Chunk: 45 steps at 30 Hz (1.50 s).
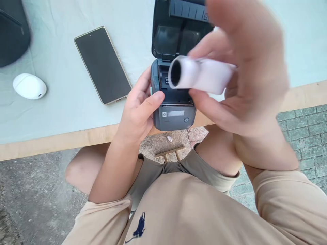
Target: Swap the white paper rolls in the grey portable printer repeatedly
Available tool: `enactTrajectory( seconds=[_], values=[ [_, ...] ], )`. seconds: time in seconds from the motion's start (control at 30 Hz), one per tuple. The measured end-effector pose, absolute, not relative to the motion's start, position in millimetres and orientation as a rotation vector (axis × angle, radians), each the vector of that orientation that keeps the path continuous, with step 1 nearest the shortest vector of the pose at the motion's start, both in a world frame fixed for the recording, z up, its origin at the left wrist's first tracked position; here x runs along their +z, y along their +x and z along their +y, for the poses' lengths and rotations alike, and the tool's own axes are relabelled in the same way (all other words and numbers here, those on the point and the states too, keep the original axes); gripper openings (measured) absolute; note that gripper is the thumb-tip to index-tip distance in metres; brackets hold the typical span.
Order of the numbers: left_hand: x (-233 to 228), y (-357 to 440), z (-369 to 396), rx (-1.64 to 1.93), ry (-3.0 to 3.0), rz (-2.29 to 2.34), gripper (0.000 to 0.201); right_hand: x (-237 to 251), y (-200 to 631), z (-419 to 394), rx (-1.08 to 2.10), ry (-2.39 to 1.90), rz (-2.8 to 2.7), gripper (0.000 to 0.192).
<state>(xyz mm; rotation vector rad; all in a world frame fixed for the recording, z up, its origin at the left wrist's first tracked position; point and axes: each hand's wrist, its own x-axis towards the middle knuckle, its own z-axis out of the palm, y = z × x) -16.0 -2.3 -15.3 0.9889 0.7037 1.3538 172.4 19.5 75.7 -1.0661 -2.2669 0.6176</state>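
A small dark grey label printer [176, 117] sits at the table's front edge with its lid [166, 37] swung up. My left hand [139, 105] grips the printer's left side, thumb on the rim of the open compartment. Above that compartment, a roll of white label paper [189, 73] is pinched between the thumb and fingers of my right hand [245, 68]. The roll's dark hollow core faces left, and a flap of paper stretches to the right toward my palm. Motion blurs the right hand, and the roll hides part of the compartment.
A smartphone [103, 66] with a dark screen lies left of the printer. Further left are a white rounded earbud case [29, 86] and a dark object [12, 34] cut by the frame. The table's wooden edge [63, 141] runs above my knees.
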Motion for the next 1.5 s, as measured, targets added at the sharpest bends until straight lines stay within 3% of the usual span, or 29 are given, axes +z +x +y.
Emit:
enactTrajectory(
  seconds=[0.17,0.3,0.57,1.03,1.5],
  values=[
    [-12.9,-15.7,-3.3,1.321,0.949,0.745,0.045,63.3,157.7,29.8,0.244,-1.059,-2.386,0.03],
    [-11.7,-16.3,-2.9,1.306,0.955,0.79,0.049,55.9,156.1,31.7,0.136,-1.014,-2.308,0.007],
    [-14.3,-18.4,-1.2,1.305,0.954,0.712,0.055,46.2,153.5,31.7,0.254,-0.932,-2.123,0.009],
    [-12.8,-17.1,-1.3,1.3,0.989,0.735,0.05,48.7,164.5,33.2,0.113,-0.857,-2.206,0.017],
    [-12.3,-15.9,-1.6,1.318,1.016,0.755,0.047,42.1,162.5,37.7,0.007,-0.745,-2.271,0.001]
  ],
)
